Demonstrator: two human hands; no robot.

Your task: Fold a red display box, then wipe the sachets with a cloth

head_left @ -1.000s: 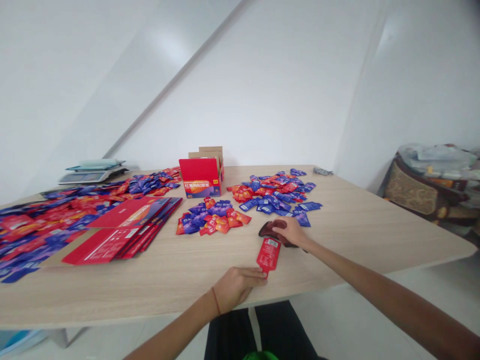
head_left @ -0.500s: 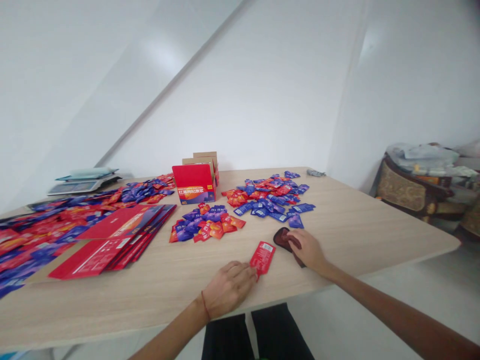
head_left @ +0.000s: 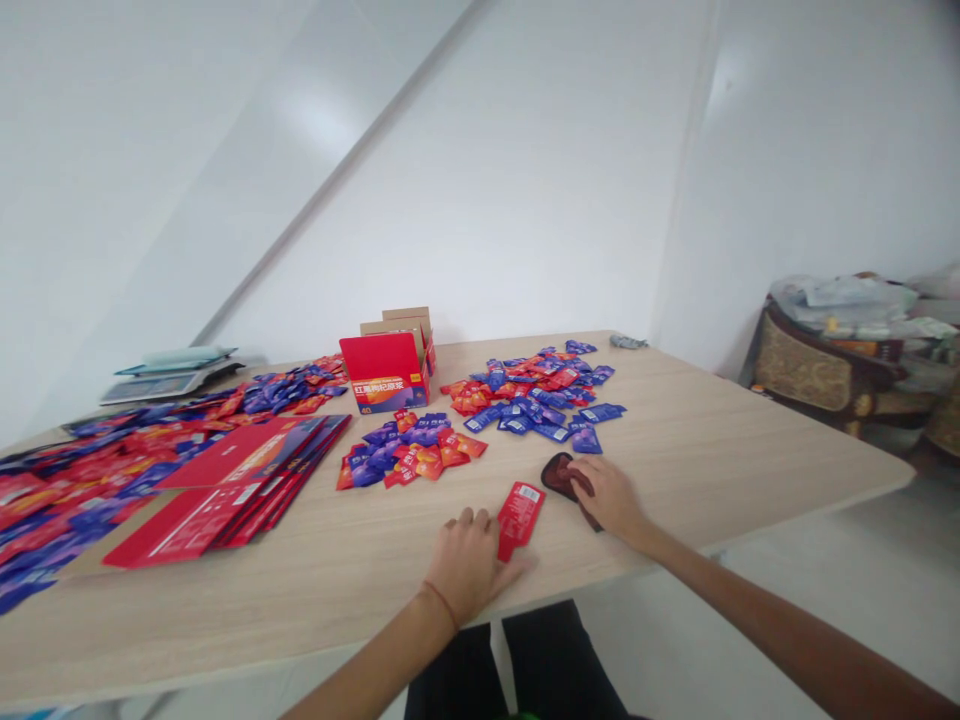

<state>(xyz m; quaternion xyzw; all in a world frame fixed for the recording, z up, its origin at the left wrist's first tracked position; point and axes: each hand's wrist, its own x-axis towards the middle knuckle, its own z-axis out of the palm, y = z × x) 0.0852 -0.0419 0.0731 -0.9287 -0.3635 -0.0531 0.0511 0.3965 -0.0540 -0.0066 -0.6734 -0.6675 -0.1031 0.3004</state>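
Observation:
Close to the table's front edge, my left hand rests with its fingers bent and thumb apart from them. Beside its fingertips a red sachet lies flat, its label with a white barcode facing up and its narrow neck towards me. My right hand has its fingers curled on a flat, dark brown, rounded thing with a narrow tail. The fingers cover part of it, and its kind is unclear. Beyond lie a small pile of red and purple sachets and a larger pile.
An open red carton stands towards the back. Flattened red cartons lie stacked at left, next to a wide spread of sachets. A flat device with a pouch on it sits behind. A patterned armchair stands right of the table.
My left hand has drawn slightly away from the red sachet's neck, its thumb now spread below it. My right hand stays at the dark brown thing.

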